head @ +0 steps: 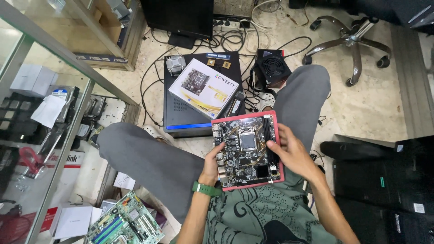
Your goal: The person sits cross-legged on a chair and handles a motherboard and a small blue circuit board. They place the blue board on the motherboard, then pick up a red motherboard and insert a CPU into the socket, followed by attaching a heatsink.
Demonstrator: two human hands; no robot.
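- While the person sits with knees apart, a black motherboard (246, 151) on a pink foam pad (280, 176) rests over the lap, between both hands.
- Left hand (211, 163), green watch (206, 188) on the wrist, grips the board's left edge; fingers curl under, thumb on the edge.
- Right hand (293, 152) lies on the board's right side, fingers half bent, thumb pressing on top near the socket; it steadies the board and pad from that side.
- Black computer case (190, 115) lies flat on the floor just beyond the knees; a white and yellow motherboard box (203, 88) sits on it.
- Heatsink cooler (175, 64) near the case's far left corner; black power supply (272, 67) to its right.
- Green circuit board (125, 223) lower left, beside the glass cabinet (54, 54).
- Office chair base (350, 43) top right, well apart.
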